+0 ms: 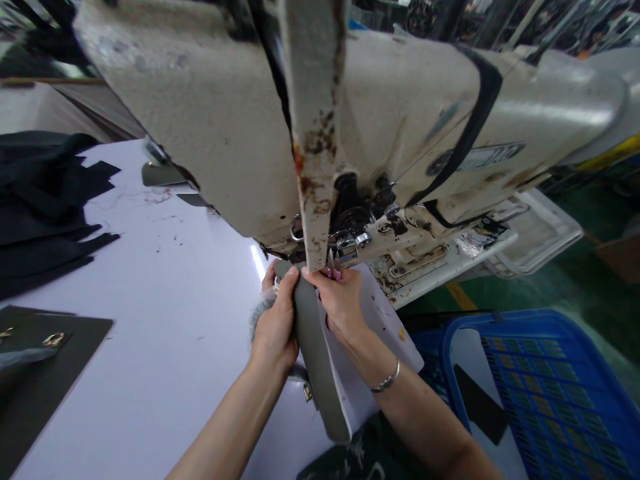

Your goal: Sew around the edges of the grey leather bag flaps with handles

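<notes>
A long grey-green panel (315, 353) with a pale edge runs from beneath the sewing machine head (225, 120) toward my body. My left hand (277, 320) grips its upper left side, thumb on top, close to the needle area. On the right side, my right hand (343, 300) pinches the panel's edge and also has small pink-handled scissors (333, 267) at its fingers, points upward. Plastic-wrapped hardware (263, 310) shows left of my left hand. A gold clasp (307, 391) lies beside the panel. The needle itself is hidden.
Black fabric strips (45, 207) lie at the left of the white table (175, 333). A dark panel with gold fittings (60, 373) is at the lower left. A blue basket (560, 320) stands at the lower right, below a white tray (545, 233).
</notes>
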Demonstrator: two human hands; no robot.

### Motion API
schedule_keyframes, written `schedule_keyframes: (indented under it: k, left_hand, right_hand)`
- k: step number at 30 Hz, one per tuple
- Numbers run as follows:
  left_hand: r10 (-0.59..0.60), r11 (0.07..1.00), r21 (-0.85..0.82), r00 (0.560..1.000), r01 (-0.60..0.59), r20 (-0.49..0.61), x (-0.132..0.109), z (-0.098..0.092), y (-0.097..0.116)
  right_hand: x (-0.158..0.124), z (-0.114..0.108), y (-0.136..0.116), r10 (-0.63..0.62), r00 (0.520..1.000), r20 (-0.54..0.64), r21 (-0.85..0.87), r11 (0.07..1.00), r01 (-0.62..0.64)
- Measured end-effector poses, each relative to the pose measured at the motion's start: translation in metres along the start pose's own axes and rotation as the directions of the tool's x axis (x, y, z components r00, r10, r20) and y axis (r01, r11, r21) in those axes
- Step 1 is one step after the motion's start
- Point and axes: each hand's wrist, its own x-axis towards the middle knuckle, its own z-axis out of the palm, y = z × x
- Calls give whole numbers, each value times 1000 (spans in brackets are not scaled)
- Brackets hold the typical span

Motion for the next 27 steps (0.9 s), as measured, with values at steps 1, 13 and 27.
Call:
schedule_keyframes:
  k: [1, 13, 27]
  left_hand:
    - [11, 999, -33, 1000, -11, -13, -2, 3, -2]
    - [98, 986, -122, 990, -109, -99, 3, 22, 1]
    - [152, 987, -48, 986, -155, -64, 11, 20, 2]
  right_hand:
    - [2, -2, -3, -1, 1000, 14, -19, 1000, 2]
    - [10, -15, -21, 1, 997, 72, -215, 976, 14]
    - [5, -60, -28, -165, 979, 123, -396, 896, 201]
